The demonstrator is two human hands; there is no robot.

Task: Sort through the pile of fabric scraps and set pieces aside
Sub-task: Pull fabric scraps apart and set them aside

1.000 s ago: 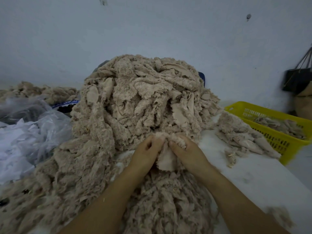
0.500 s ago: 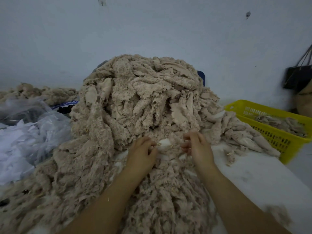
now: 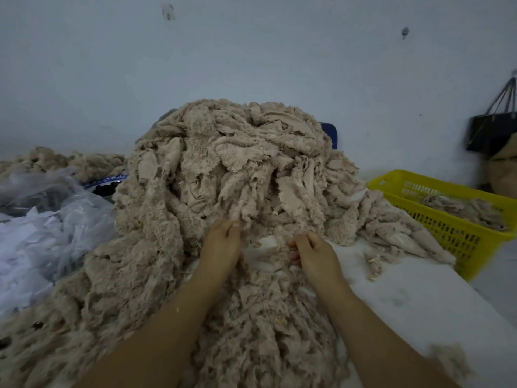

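One tall fuzzy beige scrap pile (image 3: 223, 169); left hand (image 3: 221, 243) pinches its edge, right hand (image 3: 312, 254) curled, grip unclear.

The left hand (image 3: 221, 242) and right hand (image 3: 310, 253) are bare, with short, plain nails (only a few show clearly). The left forearm (image 3: 167, 331) and right forearm (image 3: 372, 331) are uncovered down to the bottom edge of the view. A pale fleck of fibre clings to the left one.
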